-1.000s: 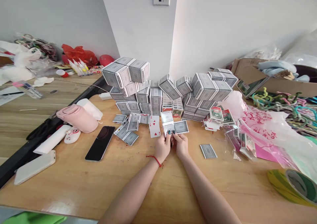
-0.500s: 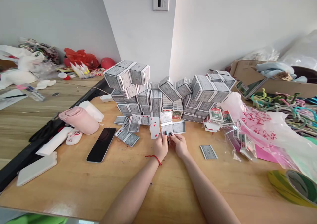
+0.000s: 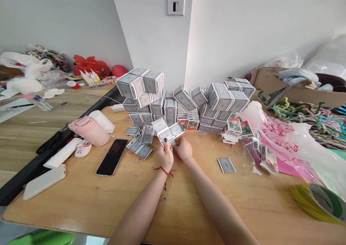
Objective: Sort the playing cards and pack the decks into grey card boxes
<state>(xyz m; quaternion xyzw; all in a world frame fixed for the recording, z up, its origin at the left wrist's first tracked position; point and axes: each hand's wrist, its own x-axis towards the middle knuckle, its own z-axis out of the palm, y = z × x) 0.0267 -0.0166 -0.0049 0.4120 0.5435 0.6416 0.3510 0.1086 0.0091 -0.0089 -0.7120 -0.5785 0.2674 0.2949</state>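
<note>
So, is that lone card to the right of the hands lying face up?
No, the lone card lies flat on the table with its grey patterned back showing, not a face.

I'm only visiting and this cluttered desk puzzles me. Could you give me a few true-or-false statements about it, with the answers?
1. The left hand and right hand both grip the folded cards. True.
2. The black phone lies to the right of the hands. False: it lies to their left.
3. A red string circles the left wrist. True.
4. The lone card right of the hands lies face up. False: its patterned back shows.
</note>
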